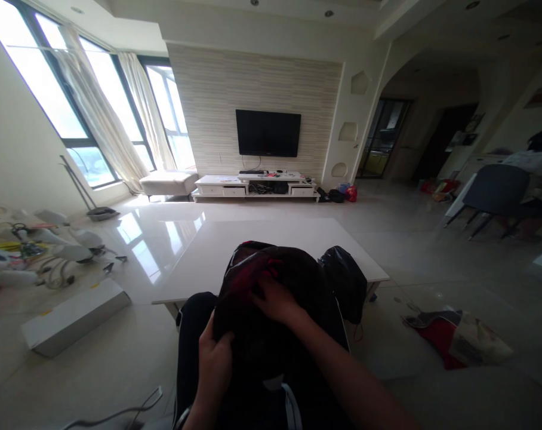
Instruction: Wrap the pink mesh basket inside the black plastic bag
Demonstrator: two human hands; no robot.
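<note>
A large, dark bag lies across my lap and rises against the near edge of the white table. Dark red cloth shows at its upper left; shadow hides most of the detail. My left hand is closed on the bag's left edge, thumb on the near side. Over the bag's upper middle, my right hand is closed at the red cloth, its fingertips bent into the folds and partly hidden. A shiny black plastic bag stands at the table's right end, close beside the dark bag.
The low white table is directly ahead. A long white box lies on the floor at left, near white chair-like parts. On the right floor rests a red and beige cloth bag. A person sits behind a dark chair.
</note>
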